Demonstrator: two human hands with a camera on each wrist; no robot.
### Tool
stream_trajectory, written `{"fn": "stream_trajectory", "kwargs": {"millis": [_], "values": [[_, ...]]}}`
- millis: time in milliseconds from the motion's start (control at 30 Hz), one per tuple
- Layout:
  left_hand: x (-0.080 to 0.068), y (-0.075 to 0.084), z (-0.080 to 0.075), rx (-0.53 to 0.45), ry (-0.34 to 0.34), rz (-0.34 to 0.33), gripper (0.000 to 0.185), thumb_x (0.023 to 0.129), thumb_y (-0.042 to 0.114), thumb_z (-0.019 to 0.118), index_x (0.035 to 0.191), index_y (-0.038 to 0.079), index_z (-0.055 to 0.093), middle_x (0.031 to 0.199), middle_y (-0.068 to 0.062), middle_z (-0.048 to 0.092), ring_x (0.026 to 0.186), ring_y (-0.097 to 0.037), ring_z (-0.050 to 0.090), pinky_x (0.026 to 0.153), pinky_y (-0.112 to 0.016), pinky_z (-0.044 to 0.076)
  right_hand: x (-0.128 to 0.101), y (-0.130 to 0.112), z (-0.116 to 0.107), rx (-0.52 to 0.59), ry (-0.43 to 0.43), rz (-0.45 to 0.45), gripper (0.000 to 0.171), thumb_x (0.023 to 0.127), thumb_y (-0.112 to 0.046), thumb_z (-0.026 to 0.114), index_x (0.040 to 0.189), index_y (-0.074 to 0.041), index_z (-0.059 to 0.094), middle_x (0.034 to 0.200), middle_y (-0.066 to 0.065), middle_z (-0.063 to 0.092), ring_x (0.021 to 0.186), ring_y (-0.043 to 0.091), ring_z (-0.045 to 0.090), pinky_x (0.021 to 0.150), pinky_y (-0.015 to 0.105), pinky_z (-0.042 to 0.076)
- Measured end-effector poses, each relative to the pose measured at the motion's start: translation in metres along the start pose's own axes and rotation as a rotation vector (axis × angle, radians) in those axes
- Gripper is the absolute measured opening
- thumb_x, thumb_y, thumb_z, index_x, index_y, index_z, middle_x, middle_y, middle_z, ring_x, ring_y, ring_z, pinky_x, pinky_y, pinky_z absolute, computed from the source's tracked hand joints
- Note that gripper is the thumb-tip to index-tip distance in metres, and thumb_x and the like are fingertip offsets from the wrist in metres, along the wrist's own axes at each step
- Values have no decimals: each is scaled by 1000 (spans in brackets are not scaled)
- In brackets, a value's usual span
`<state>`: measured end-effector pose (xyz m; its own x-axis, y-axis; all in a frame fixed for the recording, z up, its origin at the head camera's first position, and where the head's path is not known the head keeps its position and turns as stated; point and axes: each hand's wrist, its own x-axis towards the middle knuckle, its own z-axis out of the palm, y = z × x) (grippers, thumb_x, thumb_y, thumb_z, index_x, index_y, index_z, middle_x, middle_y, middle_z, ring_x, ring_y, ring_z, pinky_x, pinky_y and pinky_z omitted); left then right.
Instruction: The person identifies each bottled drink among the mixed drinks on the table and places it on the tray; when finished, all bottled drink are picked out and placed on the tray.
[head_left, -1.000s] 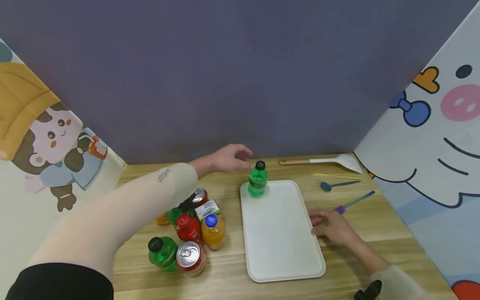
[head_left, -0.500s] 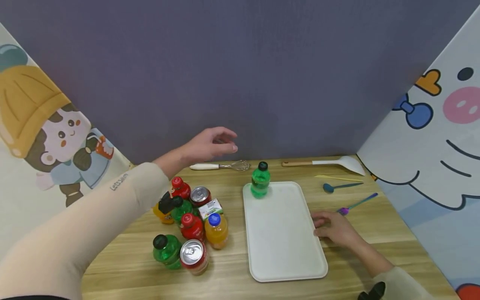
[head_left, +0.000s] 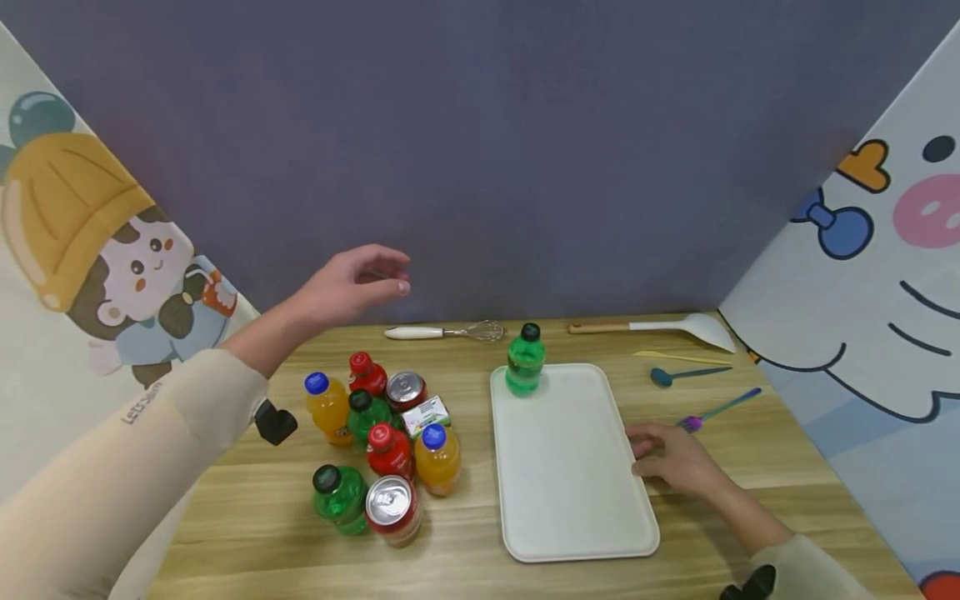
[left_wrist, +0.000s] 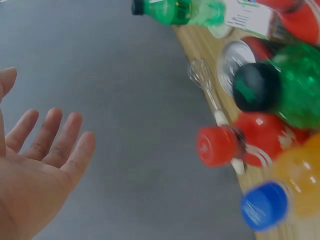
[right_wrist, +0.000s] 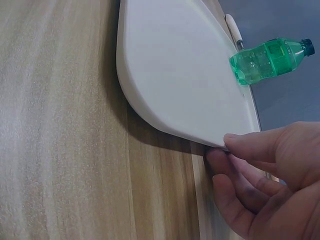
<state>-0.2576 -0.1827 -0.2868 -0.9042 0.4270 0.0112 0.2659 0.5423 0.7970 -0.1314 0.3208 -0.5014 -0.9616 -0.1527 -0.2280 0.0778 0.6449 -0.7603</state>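
My left hand (head_left: pixel 360 279) hangs open in the air above the back of a cluster of drinks, holding nothing; in the left wrist view its palm (left_wrist: pixel 35 180) faces the grey wall. A green bottle with a black cap (head_left: pixel 525 365) stands upright on the far left corner of a white tray (head_left: pixel 570 475). My right hand (head_left: pixel 667 460) lies on the table at the tray's right edge. In the right wrist view its fingers (right_wrist: pixel 250 145) pinch the tray's rim (right_wrist: pixel 175 65), with the green bottle (right_wrist: pixel 265 60) beyond.
Left of the tray stand several bottles and cans: an orange bottle (head_left: pixel 327 408), a red bottle (head_left: pixel 388 450), a can (head_left: pixel 392 508), a small carton (head_left: pixel 426 415). A whisk (head_left: pixel 442 332) and a white spatula (head_left: pixel 652 327) lie along the back. Small spoons (head_left: pixel 678 373) lie at the right.
My left hand has let go of the green bottle and drawn back up and to the left. The bottle stays upright on the tray. The right hand has kept its place.
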Motion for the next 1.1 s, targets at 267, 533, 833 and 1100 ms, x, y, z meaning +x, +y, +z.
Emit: {"fn": "stream_trajectory", "kwargs": {"millis": [267,533,833,1100], "values": [[-32,-28,-12,87,18,-27,52,100,41,67,144,16,54,138,-11,61,125,-28,61,107,-54,48,-1,2,1,12,8,16,58,80,-4,82,134,3,62,101,12,72,76,19,66,56,34,58],[-69,-65,-21,108,35,-113,54,102,41,64,145,11,52,139,-14,60,126,-32,60,106,-56,50,0,6,1,-5,13,-1,58,81,-7,83,135,3,62,102,12,73,80,18,65,57,32,56],[-102,-114,-17,38,-28,-166,59,103,36,63,150,5,44,144,-21,55,131,-41,56,104,-54,52,2,8,1,4,12,4,60,80,-6,83,135,4,61,100,11,73,79,17,67,57,30,55],[-113,-139,-5,-50,-76,-190,66,100,31,67,152,2,39,150,-25,47,134,-46,52,102,-53,54,2,6,1,11,6,15,60,80,-5,83,135,4,60,101,13,73,76,18,70,58,31,56]]}}
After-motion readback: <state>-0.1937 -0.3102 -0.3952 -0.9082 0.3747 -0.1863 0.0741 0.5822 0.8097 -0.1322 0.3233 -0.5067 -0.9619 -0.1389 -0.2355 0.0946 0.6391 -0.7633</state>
